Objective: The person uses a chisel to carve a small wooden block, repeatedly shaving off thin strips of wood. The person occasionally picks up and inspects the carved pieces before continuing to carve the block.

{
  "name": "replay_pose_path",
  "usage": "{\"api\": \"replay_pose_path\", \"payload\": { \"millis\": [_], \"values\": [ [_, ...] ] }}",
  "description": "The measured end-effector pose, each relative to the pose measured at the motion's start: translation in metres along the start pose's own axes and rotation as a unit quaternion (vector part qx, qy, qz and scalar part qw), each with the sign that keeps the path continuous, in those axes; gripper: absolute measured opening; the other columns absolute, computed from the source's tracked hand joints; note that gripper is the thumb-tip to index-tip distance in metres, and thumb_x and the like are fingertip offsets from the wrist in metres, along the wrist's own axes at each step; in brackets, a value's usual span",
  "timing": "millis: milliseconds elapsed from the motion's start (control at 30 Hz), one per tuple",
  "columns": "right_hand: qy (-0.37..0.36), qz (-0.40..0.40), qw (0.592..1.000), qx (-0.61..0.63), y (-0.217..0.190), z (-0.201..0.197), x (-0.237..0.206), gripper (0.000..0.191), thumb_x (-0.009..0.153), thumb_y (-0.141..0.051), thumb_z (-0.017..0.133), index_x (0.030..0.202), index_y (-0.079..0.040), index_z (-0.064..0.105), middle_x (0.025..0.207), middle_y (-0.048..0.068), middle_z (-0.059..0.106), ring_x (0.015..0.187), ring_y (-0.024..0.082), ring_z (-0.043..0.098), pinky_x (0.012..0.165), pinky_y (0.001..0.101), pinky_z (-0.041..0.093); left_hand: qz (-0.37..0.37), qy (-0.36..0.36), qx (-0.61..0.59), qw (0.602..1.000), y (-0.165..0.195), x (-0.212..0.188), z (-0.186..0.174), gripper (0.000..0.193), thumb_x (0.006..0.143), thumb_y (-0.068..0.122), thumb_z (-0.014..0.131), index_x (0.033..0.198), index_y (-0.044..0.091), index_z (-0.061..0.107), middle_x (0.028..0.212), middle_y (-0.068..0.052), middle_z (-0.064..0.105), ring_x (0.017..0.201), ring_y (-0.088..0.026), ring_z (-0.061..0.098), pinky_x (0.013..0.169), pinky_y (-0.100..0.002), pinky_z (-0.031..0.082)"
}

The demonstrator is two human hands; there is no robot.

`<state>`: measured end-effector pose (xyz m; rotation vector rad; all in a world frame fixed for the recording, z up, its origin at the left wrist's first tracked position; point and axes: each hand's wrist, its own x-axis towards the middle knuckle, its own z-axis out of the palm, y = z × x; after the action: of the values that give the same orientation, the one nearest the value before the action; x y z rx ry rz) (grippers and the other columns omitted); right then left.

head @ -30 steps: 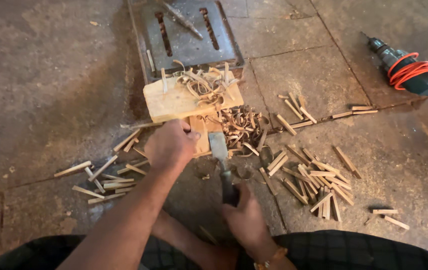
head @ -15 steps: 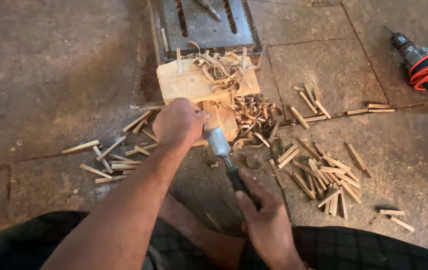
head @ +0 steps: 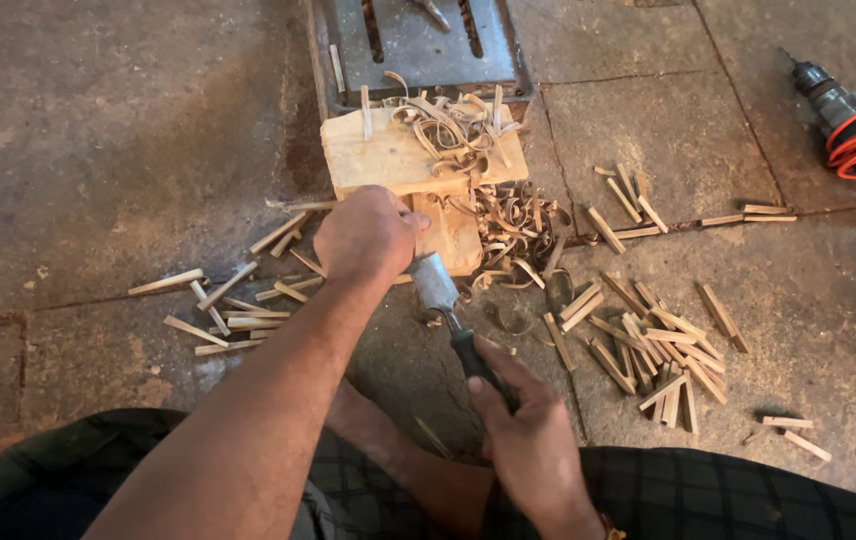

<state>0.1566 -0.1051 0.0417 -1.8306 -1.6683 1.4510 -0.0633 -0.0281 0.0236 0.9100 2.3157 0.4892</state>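
My left hand is closed around a small piece of wood, pressing it against a pale wooden block on the stone floor. My right hand grips the dark handle of a chisel, whose wide steel blade points up at the piece under the left hand. Curled wood shavings lie on the block and spill off its right side. The piece itself is mostly hidden by my left hand.
Cut wooden pegs lie scattered on the right and on the left. A grey metal plate with slots sits behind the block. A power drill with an orange cord lies at the far right. My legs fill the bottom.
The view has shifted so the block and hands sit lower and closer. My right hand has drawn the chisel back a little toward me; the left hand stays on the wood.
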Motion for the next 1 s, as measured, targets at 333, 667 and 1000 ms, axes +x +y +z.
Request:
{"api": "replay_pose_path", "payload": {
  "millis": [333,667,1000],
  "values": [
    [0.064,-0.159,0.985,0.014,0.03,0.024,0.004,0.04,0.087,-0.011,0.07,0.127,-0.006,0.069,0.122,0.014,0.077,0.112,0.022,0.075,0.094,0.0321,0.055,-0.011,-0.121,0.129,0.984,-0.01,-0.011,-0.023,0.062,0.071,0.057,0.09,0.103,0.007,0.076,0.102,-0.012,0.077,0.096,-0.028,0.075,0.083,-0.044,0.056],
    [0.088,-0.164,0.983,-0.004,0.025,0.036,0.008,0.04,0.088,-0.01,0.069,0.127,-0.003,0.069,0.116,0.015,0.078,0.104,0.021,0.077,0.089,0.0318,0.058,-0.021,-0.1,0.07,0.992,-0.01,-0.021,-0.013,0.066,0.071,0.052,0.092,0.108,0.001,0.072,0.108,-0.02,0.075,0.105,-0.035,0.073,0.09,-0.047,0.056],
    [0.096,-0.163,0.981,0.047,-0.003,0.048,0.059,0.041,0.088,-0.012,0.07,0.127,-0.001,0.069,0.106,0.014,0.079,0.087,0.024,0.075,0.075,0.0351,0.058,-0.036,-0.006,-0.011,0.999,-0.005,-0.014,0.005,0.045,0.084,0.051,0.079,0.106,0.012,0.075,0.108,-0.017,0.075,0.106,-0.036,0.071,0.087,-0.049,0.057]
  ]
}}
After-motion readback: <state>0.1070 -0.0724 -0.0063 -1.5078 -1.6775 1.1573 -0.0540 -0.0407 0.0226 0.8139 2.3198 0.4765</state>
